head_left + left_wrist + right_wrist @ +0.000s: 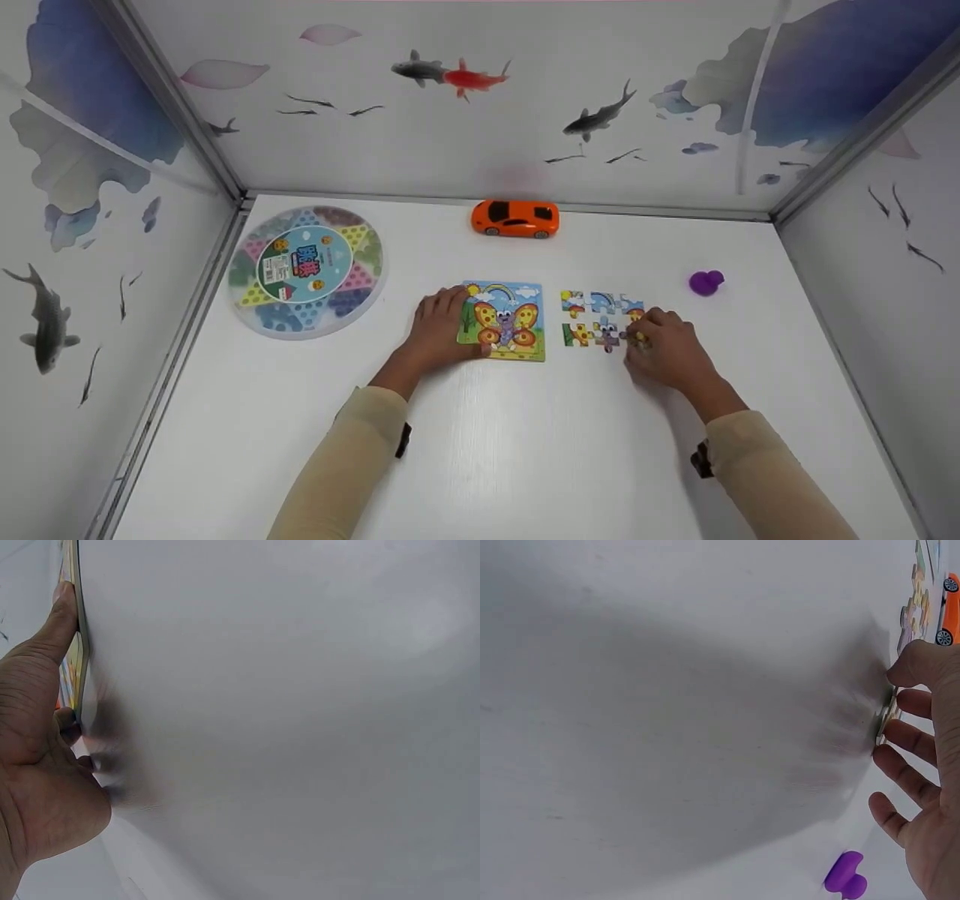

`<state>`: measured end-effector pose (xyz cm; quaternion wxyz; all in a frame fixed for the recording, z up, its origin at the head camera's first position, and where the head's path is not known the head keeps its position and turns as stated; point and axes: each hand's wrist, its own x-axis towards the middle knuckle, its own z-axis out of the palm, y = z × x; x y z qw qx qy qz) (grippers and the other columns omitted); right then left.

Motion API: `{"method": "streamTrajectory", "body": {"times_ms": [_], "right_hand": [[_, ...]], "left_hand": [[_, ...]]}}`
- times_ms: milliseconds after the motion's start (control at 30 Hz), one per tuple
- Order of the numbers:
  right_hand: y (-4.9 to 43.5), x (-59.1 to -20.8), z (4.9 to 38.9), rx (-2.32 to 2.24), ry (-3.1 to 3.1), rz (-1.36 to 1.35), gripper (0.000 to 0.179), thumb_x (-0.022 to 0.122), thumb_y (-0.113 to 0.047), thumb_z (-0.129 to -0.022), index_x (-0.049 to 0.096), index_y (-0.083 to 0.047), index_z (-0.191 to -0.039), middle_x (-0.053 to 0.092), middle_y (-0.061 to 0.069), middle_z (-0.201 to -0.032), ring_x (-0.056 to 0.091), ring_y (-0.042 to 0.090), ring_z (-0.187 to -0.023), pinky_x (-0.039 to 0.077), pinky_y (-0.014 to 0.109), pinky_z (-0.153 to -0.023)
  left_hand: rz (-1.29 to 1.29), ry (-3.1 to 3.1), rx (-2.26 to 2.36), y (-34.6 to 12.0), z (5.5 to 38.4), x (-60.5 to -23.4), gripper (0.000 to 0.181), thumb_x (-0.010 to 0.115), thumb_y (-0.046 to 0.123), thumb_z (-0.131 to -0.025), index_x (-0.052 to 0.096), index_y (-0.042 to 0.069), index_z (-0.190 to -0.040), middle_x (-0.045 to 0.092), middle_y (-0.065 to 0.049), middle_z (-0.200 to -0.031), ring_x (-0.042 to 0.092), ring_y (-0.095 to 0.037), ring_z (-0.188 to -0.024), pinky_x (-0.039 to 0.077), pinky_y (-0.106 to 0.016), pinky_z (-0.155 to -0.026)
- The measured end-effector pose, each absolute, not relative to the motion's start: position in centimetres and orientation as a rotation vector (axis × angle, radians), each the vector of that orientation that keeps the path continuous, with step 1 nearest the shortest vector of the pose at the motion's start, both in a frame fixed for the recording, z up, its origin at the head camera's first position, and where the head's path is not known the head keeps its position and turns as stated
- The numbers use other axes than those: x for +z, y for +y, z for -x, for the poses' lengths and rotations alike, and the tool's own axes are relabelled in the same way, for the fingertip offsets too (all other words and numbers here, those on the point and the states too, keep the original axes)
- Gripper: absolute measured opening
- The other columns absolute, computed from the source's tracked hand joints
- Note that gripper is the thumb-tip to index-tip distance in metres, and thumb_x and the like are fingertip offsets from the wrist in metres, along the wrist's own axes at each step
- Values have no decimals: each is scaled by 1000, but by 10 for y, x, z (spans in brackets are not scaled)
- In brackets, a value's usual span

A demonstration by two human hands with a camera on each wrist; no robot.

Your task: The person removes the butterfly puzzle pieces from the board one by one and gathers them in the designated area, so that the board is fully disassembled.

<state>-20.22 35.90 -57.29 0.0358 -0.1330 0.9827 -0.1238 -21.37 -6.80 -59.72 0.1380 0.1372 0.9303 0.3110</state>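
Note:
A square butterfly puzzle board (pixel 506 319) lies on the white table. My left hand (pixel 439 330) holds it by its left side, thumb on the lower edge and fingers along the upper left. In the left wrist view the thumb (pixel 64 622) lies against the board's edge. To the right of the board, loose puzzle pieces (pixel 576 334) are laid out in two rows. My right hand (pixel 664 349) pinches a puzzle piece (pixel 637 337) at the right end of the lower row. The right wrist view shows that piece (pixel 887 716) low between thumb and fingers, partly hidden.
An orange toy car (pixel 516 218) stands by the back wall. A round Chinese checkers set (pixel 251 289) in a clear case lies at the back left. Off to the right is a small purple toy (pixel 706 283). Printed walls (pixel 480 142) enclose the table on three sides.

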Motion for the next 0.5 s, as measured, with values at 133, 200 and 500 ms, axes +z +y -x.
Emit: {"method": "streamTrajectory", "body": {"times_ms": [133,200,500], "right_hand": [[358,-571,203,-367,3011,410,24,74,-23,-98,81,-11,-117,69,16,-121,62,40,-114,50,66,-98],[358,-570,203,-349,3005,417,24,74,-24,-98,81,-11,-117,69,16,-122,61,40,-115,49,67,-98],[357,-568,204,-296,3004,408,27,71,-29,-100,82,-12,-118,67,16,-126,57,42,-122,46,73,-105]], "left_hand": [[-401,2693,890,-68,213,-597,114,85,56,-92,24,6,-175,26,-15,-181,16,-43,-169,11,-62,-139],[-400,2691,890,-69,213,-598,114,85,57,-93,24,7,-175,25,-15,-181,15,-43,-169,11,-62,-140],[-414,2693,874,-69,214,-600,115,83,59,-93,23,7,-176,24,-14,-182,14,-44,-170,10,-62,-140]]}}
